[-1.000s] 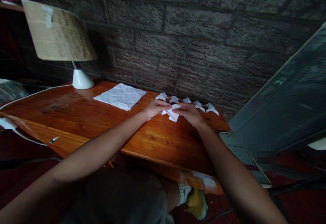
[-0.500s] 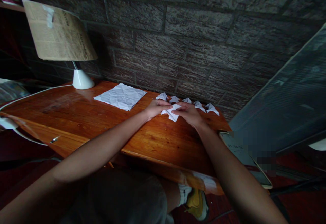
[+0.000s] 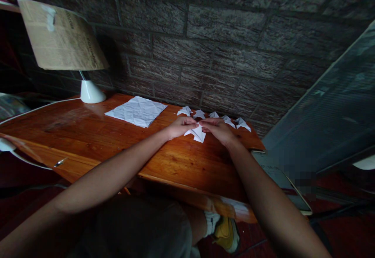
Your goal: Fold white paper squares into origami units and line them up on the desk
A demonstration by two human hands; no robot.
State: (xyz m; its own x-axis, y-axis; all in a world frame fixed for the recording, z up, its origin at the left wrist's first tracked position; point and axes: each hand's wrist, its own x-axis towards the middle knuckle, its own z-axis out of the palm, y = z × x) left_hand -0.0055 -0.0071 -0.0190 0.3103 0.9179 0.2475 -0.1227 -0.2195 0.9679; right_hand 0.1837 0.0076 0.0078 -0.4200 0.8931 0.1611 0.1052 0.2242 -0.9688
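Observation:
Between my two hands is a small white folded paper piece (image 3: 198,134), held just above the wooden desk (image 3: 175,164). My left hand (image 3: 182,127) pinches its upper left part between thumb and fingers. From the other side, my right hand (image 3: 216,128) grips its top, with thumb and fingertips close to the left thumb. Several similar folded paper pieces (image 3: 199,113) stand in a row behind my hands, along the wall. Left of them lies a stack of creased white paper sheets (image 3: 137,110). My fingers hide the top of the held piece.
A lamp with a white base (image 3: 91,92) and a paper-covered shade (image 3: 64,39) stands at the desk's left end, its white cable trailing left. A stone-block wall (image 3: 228,58) rises behind the desk. At the right leans a flat grey board (image 3: 275,172).
My right hand has shifted its thumb and fingers up to the top of the folded paper, closer to my left thumb. More of the paper's front shows. The view has moved slightly.

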